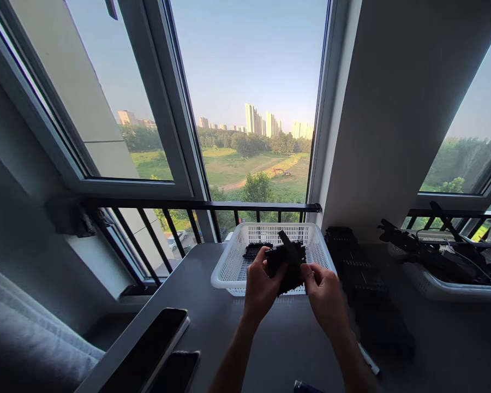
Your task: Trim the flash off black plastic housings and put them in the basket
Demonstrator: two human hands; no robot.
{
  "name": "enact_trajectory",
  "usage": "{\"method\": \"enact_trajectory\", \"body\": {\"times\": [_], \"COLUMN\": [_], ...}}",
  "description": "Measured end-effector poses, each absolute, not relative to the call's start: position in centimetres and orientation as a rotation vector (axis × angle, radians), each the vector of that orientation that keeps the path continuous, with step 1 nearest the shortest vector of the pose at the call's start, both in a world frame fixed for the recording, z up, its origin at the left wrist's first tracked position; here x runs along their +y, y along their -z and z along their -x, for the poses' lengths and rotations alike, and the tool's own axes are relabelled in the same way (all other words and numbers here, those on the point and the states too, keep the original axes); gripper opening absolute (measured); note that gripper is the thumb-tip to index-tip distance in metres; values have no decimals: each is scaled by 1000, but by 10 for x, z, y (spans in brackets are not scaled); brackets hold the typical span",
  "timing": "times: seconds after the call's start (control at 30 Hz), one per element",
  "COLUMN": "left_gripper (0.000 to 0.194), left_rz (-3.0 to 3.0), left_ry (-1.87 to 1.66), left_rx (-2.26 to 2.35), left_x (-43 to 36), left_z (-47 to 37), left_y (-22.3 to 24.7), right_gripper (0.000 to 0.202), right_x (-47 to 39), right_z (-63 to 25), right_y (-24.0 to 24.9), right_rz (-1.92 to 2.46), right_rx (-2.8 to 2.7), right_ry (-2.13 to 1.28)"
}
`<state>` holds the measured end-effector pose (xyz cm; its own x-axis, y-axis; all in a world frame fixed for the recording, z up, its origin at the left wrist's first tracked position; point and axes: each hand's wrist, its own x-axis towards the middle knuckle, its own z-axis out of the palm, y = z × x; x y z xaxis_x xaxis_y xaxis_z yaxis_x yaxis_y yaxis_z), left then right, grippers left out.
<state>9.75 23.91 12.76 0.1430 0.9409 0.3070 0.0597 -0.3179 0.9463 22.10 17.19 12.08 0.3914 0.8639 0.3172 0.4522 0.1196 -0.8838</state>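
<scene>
Above the front of a white plastic basket, my left hand grips a black plastic part with toothed edges. A flat dark strip slants across that part, pinched at its lower end between the thumb and fingers of my right hand. Whether the strip is joined to the part or only lies against it, I cannot tell. Another black toothed piece lies inside the basket, left of the held part.
Black parts are lined up right of the basket. Farther right, a second white basket holds dark pieces and cables. Two phone-like slabs lie at the front left. A white pen-like stick rests near my right forearm. Railings and windows stand behind.
</scene>
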Motion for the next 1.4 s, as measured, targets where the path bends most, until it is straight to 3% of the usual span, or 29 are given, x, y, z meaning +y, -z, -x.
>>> {"method": "enact_trajectory", "body": {"times": [0.43,0.8,1.03,1.23,1.4], "left_gripper": [27,25,25,26,47], "left_rz": [-1602,-1587,-1533,-1541,-1351], "left_ry": [-1339,-1296,-1297,-1343,-1351], "left_rx": [1012,1027,1014,1065,982], "left_x": [239,242,240,241,247], "left_z": [-97,-100,-101,-99,-98], "left_y": [-127,-124,-127,-128,-124], "right_gripper": [43,36,40,42,45], "right_x": [168,167,170,168,168], "right_z": [-214,-230,-221,-233,-237], "right_y": [-124,-121,-122,-122,-123], "right_rz": [1502,1797,1681,1717,1585], "right_rx": [-1276,-1241,-1277,-1139,-1196], "right_ry": [-484,-28,-233,-81,-349]}}
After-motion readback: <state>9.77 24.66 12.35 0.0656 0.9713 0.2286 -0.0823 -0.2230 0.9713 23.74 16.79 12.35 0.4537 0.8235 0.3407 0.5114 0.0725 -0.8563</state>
